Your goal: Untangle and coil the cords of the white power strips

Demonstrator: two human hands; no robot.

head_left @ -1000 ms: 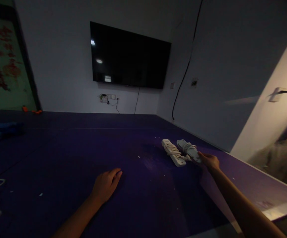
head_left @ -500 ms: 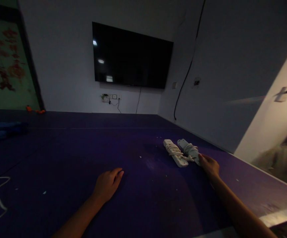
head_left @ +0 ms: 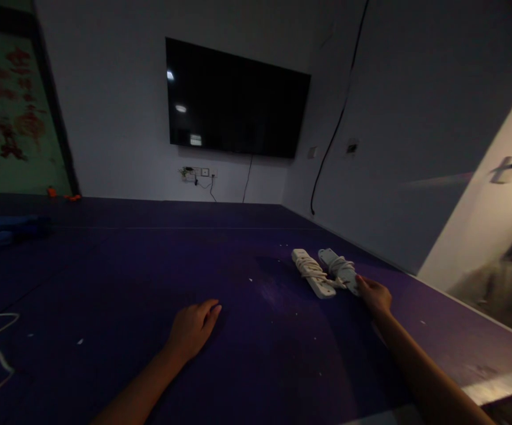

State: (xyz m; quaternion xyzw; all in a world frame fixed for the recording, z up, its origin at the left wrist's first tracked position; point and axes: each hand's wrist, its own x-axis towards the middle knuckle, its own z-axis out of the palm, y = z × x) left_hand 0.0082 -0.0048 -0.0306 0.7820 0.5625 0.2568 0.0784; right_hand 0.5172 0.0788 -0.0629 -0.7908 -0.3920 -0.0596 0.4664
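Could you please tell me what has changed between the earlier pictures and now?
The right hand has come down slightly at the near end of the right power strip; no hold is visibly taken or released. Beyond a slight camera shift, the left hand, left power strip and television stayed as they were.

The purple surface point(head_left: 158, 260) carries two power strips point(head_left: 314, 275) — also white cable point(head_left: 0, 356), blue fabric point(head_left: 0, 229).

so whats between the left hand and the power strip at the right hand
In the head view, some purple surface and the other cord-wrapped power strip lie between the left hand and the greyer strip at the right hand.
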